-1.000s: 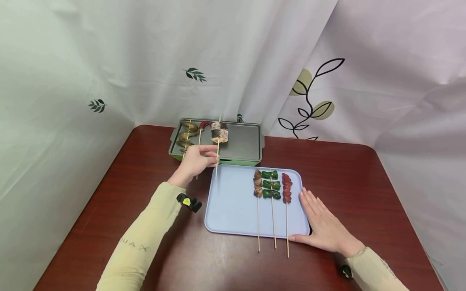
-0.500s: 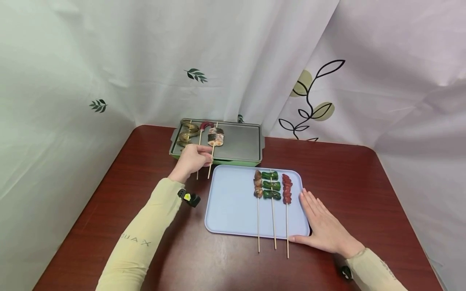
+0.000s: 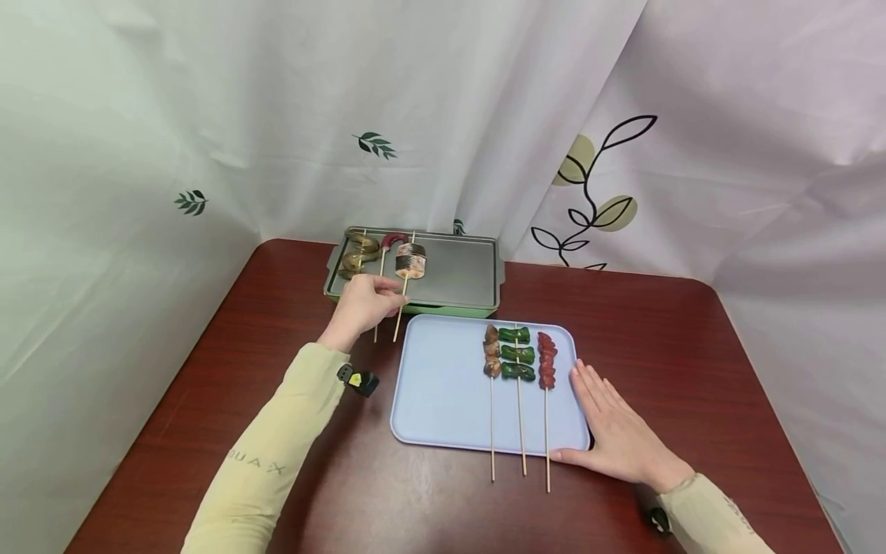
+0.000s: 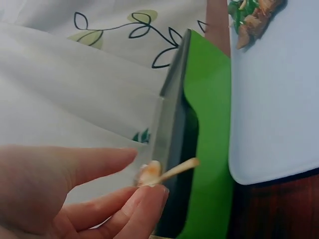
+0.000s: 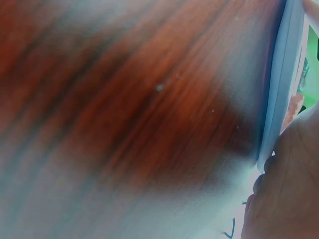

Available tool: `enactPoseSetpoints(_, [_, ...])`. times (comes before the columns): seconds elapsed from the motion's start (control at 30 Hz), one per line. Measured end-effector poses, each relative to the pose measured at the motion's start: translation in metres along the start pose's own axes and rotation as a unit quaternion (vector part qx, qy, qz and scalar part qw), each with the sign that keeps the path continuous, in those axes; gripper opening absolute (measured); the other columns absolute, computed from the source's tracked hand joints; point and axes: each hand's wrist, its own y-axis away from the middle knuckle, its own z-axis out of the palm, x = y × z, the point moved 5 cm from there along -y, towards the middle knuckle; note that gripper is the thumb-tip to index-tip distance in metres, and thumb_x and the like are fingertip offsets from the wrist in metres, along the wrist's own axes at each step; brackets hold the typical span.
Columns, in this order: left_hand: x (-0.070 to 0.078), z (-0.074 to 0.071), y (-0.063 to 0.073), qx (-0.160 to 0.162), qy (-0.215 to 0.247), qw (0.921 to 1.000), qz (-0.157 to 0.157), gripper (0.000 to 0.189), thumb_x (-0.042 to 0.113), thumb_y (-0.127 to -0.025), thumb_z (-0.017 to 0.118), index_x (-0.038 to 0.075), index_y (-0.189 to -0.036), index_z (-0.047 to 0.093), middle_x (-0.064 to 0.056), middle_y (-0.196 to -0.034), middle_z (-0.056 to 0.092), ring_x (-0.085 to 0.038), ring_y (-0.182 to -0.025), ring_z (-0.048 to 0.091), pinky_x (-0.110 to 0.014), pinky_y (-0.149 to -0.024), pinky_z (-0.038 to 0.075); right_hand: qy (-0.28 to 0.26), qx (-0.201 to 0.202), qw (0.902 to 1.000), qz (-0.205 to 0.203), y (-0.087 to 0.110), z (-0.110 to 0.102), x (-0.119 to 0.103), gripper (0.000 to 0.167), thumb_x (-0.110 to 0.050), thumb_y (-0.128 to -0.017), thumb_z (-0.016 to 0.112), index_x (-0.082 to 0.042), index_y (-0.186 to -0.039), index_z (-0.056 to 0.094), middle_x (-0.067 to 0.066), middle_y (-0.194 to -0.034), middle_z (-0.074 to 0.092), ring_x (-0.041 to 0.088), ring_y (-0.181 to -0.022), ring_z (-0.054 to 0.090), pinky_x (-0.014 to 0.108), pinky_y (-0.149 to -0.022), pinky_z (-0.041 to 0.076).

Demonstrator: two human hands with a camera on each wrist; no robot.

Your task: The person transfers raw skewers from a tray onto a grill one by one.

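Note:
My left hand (image 3: pixel 396 298) pinches the bare stick of a skewer (image 3: pixel 404 291) between thumb and forefinger. Its pink, dark-skinned chunk (image 3: pixel 411 261) lies on the grey plate of a green grill (image 3: pixel 457 271). In the left wrist view my left hand (image 4: pixel 147 173) holds the stick end (image 4: pixel 175 170) beside the grill's green wall (image 4: pixel 209 124). My right hand (image 3: pixel 602 419) lies flat and open on the table, touching the right edge of a light blue tray (image 3: pixel 443 385). The tray holds three skewers: brown pieces (image 3: pixel 491 354), green peppers (image 3: pixel 517 354), red sausage (image 3: pixel 546 358).
Two more skewers lie at the grill's left end, yellow-green slices (image 3: pixel 356 258) and a red piece (image 3: pixel 390 240). The dark red table (image 3: pixel 664 331) is walled by white curtains behind and at both sides. The right wrist view shows blurred table and the tray's edge (image 5: pixel 281 99).
My left hand has brought the chunk skewer down and left, from above the tray's corner onto the grill plate. Over the last half second it hardly moved. The right hand stayed put.

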Motion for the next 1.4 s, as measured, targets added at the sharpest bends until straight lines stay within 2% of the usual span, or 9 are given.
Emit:
enactPoseSetpoints(0.07, [0.004,-0.002,0.003,0.007,-0.002,0.9999,0.015,0.040,0.024,-0.092,0.077,0.003,-0.125,0.071,-0.012,-0.101,0.076,-0.023,-0.085,0.074,-0.040,-0.083,0.058,0.000,-0.001,1.0000,0.000,0.000,0.000,0.000,0.124,-0.079,-0.078,0.067,0.009,-0.156,0.026,0.026,-0.163,0.021,0.043,-0.148,0.023,0.042,-0.124,0.014])
enactPoseSetpoints(0.27, [0.022,-0.007,0.021,0.017,0.036,0.9982,0.045,0.044,0.028,-0.091,0.077,0.003,-0.127,0.071,-0.012,-0.108,0.074,-0.027,-0.094,0.072,-0.042,-0.085,0.057,-0.006,-0.013,0.9998,0.010,0.000,0.000,0.000,0.125,-0.080,-0.078,0.066,0.008,-0.156,0.026,0.025,-0.164,0.019,0.042,-0.149,0.022,0.050,-0.121,0.020])
enactPoseSetpoints(0.47, [0.030,-0.001,0.037,0.016,0.035,0.9968,0.070,0.046,0.033,-0.090,0.079,0.005,-0.126,0.072,-0.007,-0.113,0.074,-0.022,-0.105,0.069,-0.042,-0.088,0.056,-0.013,-0.017,0.9997,0.015,0.000,0.001,0.001,0.125,-0.081,-0.078,0.066,0.008,-0.157,0.025,0.024,-0.165,0.018,0.042,-0.149,0.021,0.048,-0.123,0.016])
enactPoseSetpoints(0.7, [0.027,0.013,0.052,-0.004,0.056,0.9962,0.067,0.044,0.032,-0.089,0.080,0.006,-0.123,0.073,-0.003,-0.106,0.075,-0.018,-0.100,0.070,-0.038,-0.085,0.058,-0.008,-0.009,0.9999,0.008,0.000,0.002,0.002,0.125,-0.080,-0.078,0.066,0.007,-0.157,0.024,0.024,-0.164,0.018,0.041,-0.149,0.021,0.042,-0.124,0.011])
enactPoseSetpoints(0.97, [0.018,0.028,0.065,-0.017,0.056,0.9962,0.063,0.040,0.030,-0.087,0.082,0.008,-0.120,0.075,0.000,-0.098,0.076,-0.016,-0.094,0.071,-0.040,-0.084,0.057,-0.011,-0.021,0.9996,0.013,-0.001,0.003,0.004,0.124,-0.080,-0.079,0.065,0.006,-0.158,0.023,0.023,-0.165,0.017,0.041,-0.150,0.019,0.040,-0.124,0.008])
enactPoseSetpoints(1.4, [0.002,0.056,0.083,-0.053,0.063,0.9952,0.053,0.046,0.029,-0.084,0.086,0.003,-0.120,0.074,0.000,-0.092,0.075,-0.014,-0.085,0.073,-0.036,-0.082,0.058,-0.008,-0.010,0.9999,0.004,-0.001,0.001,0.003,0.124,-0.079,-0.079,0.066,0.009,-0.156,0.025,0.025,-0.164,0.018,0.042,-0.149,0.020,0.043,-0.124,0.012])
